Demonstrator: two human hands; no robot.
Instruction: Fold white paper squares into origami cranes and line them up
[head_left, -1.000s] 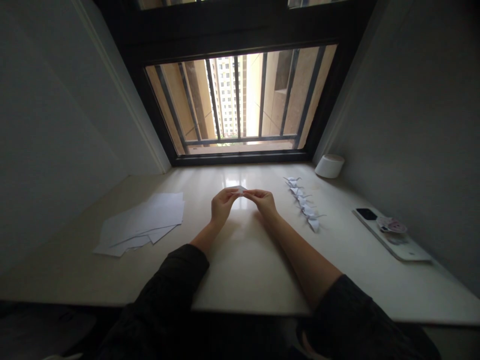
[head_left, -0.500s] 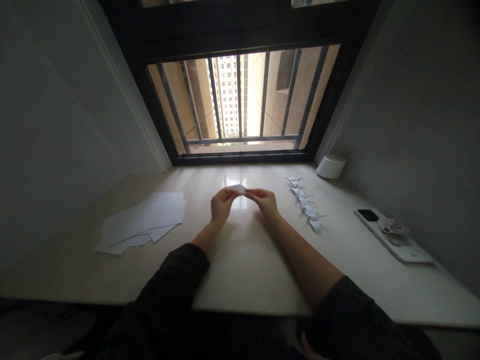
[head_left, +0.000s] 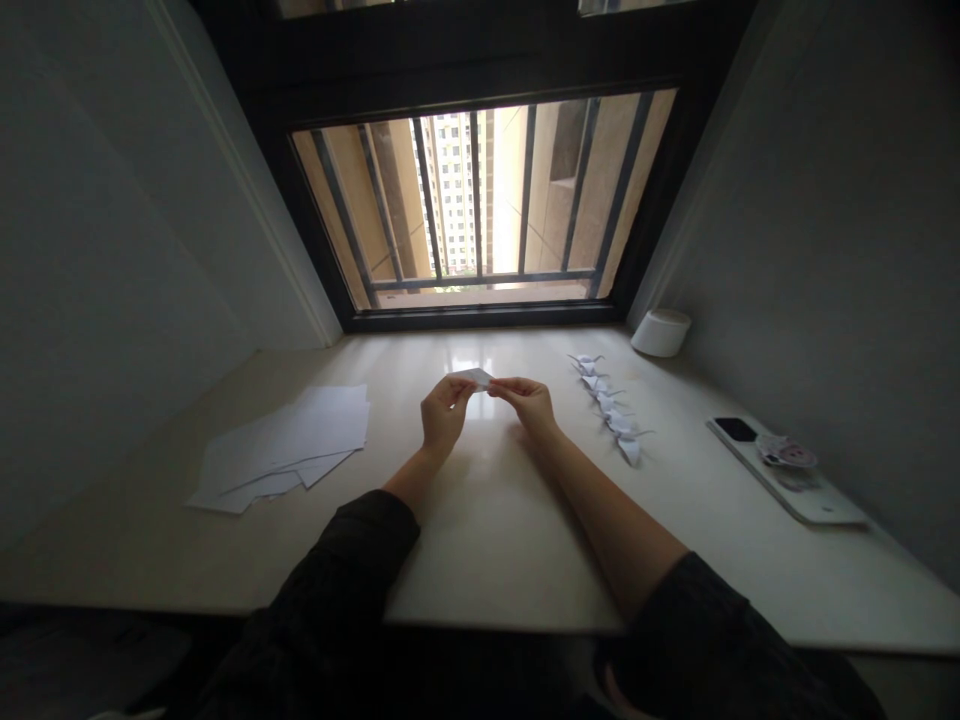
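Both my hands meet over the middle of the white sill, holding a small folded piece of paper (head_left: 477,377) between them. My left hand (head_left: 444,412) pinches its left side, thumb and fingers closed. At the paper's right corner, the fingertips of my right hand (head_left: 528,404) are pressed together on it. The fingers hide part of its folds. To the right of my right hand stands a slanting row of several small white paper cranes (head_left: 609,408). Loose sheets of white paper (head_left: 300,430) lie overlapping to the left of my left hand.
On the right of the sill (head_left: 495,560) lies a phone (head_left: 806,495) with a round decorated grip on its back. A white cylindrical object (head_left: 661,332) sits in the far right corner. A dark-framed window (head_left: 480,318) closes off the back, with walls at both sides.
My left fingers have shifted slightly left along the folded paper, so a little more of it shows between the hands. My right hand keeps its pinch almost unmoved.
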